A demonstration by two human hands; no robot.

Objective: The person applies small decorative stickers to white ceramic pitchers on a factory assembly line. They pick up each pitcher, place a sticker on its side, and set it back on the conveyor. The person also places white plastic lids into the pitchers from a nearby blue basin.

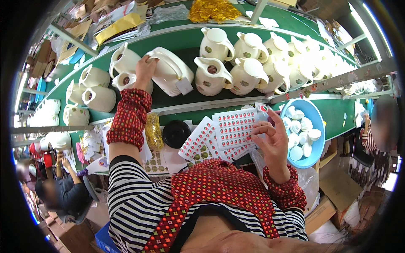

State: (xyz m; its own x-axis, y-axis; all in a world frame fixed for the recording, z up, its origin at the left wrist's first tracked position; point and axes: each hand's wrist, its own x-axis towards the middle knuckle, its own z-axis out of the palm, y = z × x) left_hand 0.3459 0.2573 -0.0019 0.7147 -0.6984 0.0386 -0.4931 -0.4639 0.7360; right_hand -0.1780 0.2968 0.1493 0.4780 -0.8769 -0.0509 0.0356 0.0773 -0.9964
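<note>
Near the row of jugs, my left hand is closed on the upper part of a cream-white jug that tilts to one side. A small white tag hangs by its handle. My right hand is raised over the right side of the sticker sheets, fingers bent. A small red round sticker is at its index fingertip. These white sheets carry rows of red round stickers. Beside my left hand stand more jugs without lids.
Lidded jugs line the green bench to the right. A blue basin of white lids stands beside my right hand. A black round dish and gold tinsel lie before me. Another person sits at far left.
</note>
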